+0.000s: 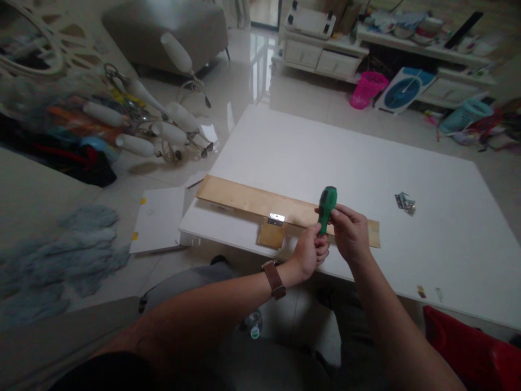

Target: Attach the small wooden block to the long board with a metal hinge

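Note:
A green and black screwdriver (pixel 328 202) is held upright, handle up, above the near side of the white table (pixel 309 146). My left hand (pixel 309 252) is closed around its lower end, where the shaft is hidden by the fingers. Against the handle's side, my right hand (pixel 350 231) is closed with thumb and fingertips. Under both hands lies a long wooden board (pixel 240 196). A metal hinge (pixel 276 219) sits at the board's near edge, joining or touching a small square wooden piece (pixel 271 234); whether screws hold it I cannot tell.
Several small metal parts (pixel 405 203) lie in a pile on the table's right. Two small items (pixel 421 291) rest near the front edge. A chandelier (pixel 171 127) stands on the floor at left. A red seat (pixel 468 347) is at lower right, and a pink basket (pixel 367 89) stands behind.

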`<control>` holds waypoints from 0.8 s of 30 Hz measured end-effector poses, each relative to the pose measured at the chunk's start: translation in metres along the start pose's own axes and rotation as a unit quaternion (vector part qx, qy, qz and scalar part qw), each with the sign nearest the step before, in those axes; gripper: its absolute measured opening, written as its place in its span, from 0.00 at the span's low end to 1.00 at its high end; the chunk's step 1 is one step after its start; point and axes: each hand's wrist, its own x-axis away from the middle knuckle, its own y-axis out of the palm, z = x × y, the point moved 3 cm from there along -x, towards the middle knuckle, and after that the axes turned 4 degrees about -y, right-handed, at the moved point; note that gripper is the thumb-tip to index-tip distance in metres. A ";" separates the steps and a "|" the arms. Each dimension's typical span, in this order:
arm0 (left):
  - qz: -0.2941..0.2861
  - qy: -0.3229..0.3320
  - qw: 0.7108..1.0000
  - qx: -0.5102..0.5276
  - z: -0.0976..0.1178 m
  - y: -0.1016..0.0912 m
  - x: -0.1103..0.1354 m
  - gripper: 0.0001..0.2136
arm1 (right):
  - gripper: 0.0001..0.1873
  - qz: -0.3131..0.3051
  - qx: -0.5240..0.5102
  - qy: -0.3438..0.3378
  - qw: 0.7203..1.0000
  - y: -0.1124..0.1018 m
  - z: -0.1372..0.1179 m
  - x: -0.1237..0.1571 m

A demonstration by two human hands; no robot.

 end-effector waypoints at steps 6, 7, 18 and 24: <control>0.006 0.014 1.000 -0.023 0.000 0.000 0.002 0.25 | 0.12 0.010 -0.017 0.001 1.000 0.001 0.000 0.001; 0.005 0.020 0.999 -0.027 0.000 -0.001 0.002 0.25 | 0.12 0.013 -0.025 0.004 1.000 0.001 0.000 0.001; 0.000 0.014 0.999 -0.034 0.001 0.001 0.002 0.25 | 0.10 0.004 -0.032 -0.002 0.999 -0.003 0.003 -0.001; 0.011 0.007 1.000 -0.028 0.005 0.004 0.006 0.23 | 0.12 0.002 -0.006 -0.016 1.000 -0.006 0.006 0.000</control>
